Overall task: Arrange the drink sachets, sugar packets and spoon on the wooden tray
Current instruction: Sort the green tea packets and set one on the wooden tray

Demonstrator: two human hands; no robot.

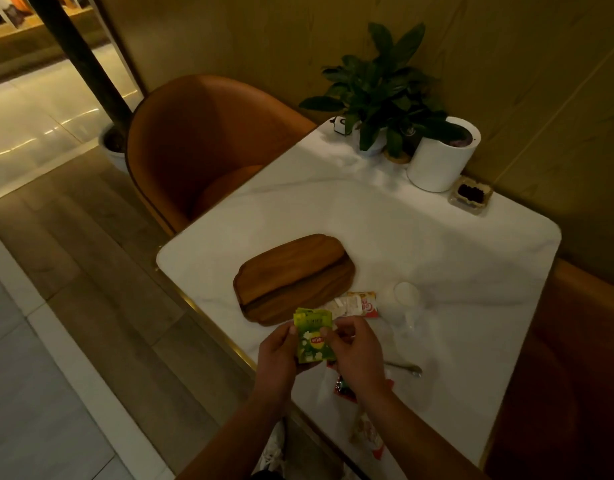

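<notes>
I have the left hand [276,353] and right hand [357,351] pinching the stacked green sachets [314,338] by their side edges, near the wooden tray [291,271]; light, floppy and slick, I'd judge

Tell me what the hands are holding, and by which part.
Both hold a small stack of green tea sachets: the left hand grips its left edge, the right hand pinches its right edge.

Both forearms [416,431] are bare with nothing worn, and a whitish shoe [275,445] shows dimly below them.
</notes>
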